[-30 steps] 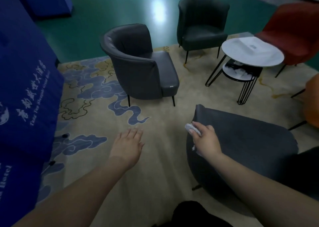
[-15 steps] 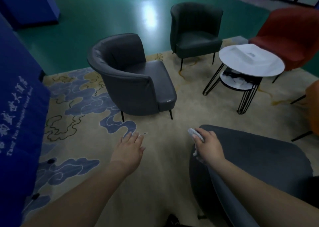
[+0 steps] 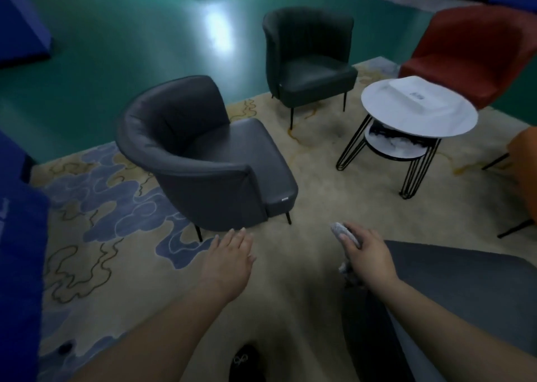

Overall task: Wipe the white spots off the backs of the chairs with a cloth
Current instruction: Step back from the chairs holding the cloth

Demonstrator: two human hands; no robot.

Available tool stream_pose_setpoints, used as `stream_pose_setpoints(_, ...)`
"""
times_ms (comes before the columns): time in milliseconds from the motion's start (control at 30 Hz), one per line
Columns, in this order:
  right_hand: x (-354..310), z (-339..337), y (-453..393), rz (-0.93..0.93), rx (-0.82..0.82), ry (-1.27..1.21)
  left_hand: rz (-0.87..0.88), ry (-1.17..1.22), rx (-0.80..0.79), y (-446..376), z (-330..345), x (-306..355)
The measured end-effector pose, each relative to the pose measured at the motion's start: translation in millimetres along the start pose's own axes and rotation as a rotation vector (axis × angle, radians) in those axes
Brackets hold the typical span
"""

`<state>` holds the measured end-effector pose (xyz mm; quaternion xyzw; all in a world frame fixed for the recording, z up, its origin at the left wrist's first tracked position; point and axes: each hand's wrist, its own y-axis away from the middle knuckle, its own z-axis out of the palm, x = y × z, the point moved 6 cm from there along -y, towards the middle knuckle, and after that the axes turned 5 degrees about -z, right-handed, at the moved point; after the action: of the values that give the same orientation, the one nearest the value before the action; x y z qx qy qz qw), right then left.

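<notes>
My right hand point(image 3: 369, 255) grips a small grey-white cloth point(image 3: 345, 234), whose end sticks out past my fingers. The hand hovers at the top left edge of the nearest dark grey chair back point(image 3: 465, 288), at the lower right. My left hand point(image 3: 229, 258) is held out flat over the carpet, fingers straight, holding nothing. A second dark grey armchair point(image 3: 203, 161) stands just beyond both hands, its curved back facing left. A third dark chair point(image 3: 308, 59) stands farther off. I cannot make out any white spots on the chair backs.
A round white side table point(image 3: 418, 108) on black wire legs stands at the right, with a red chair point(image 3: 476, 53) behind it and an orange chair point(image 3: 523, 166) at the right edge. Blue cloth point(image 3: 20, 265) hangs at the left. A patterned carpet point(image 3: 96, 207) covers the floor.
The view has moved forward, so the middle armchair is closer. Both hands stay in front of me; the right one keeps its grip on the cloth by the near chair's back.
</notes>
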<state>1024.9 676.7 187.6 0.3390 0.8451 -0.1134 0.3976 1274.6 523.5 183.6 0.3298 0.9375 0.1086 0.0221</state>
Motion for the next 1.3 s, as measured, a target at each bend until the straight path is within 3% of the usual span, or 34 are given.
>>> stream_pose_setpoints(333,2.9,-3.5,-76.5,0.173,0.231,-0.002,0.278,-0.166,0.025,-166.9,-32.5,-11.9)
stream_pose_setpoints(667,51.2,-59.5,-213.8,0.281,0.346,-0.115,0.403,-0.193,-0.008,-334.3,-57.2,79.8)
stream_pose_setpoints(967,70.6,-98.9,-333.3,0.311,0.301,-0.074,0.459,-0.165,-0.023,-447.0,-76.0,153.1)
stream_pose_setpoints(1300,77.4,-133.5,-469.0,0.394,0.382,-0.085,0.634,-0.179,-0.005,-608.2,-107.3,229.9)
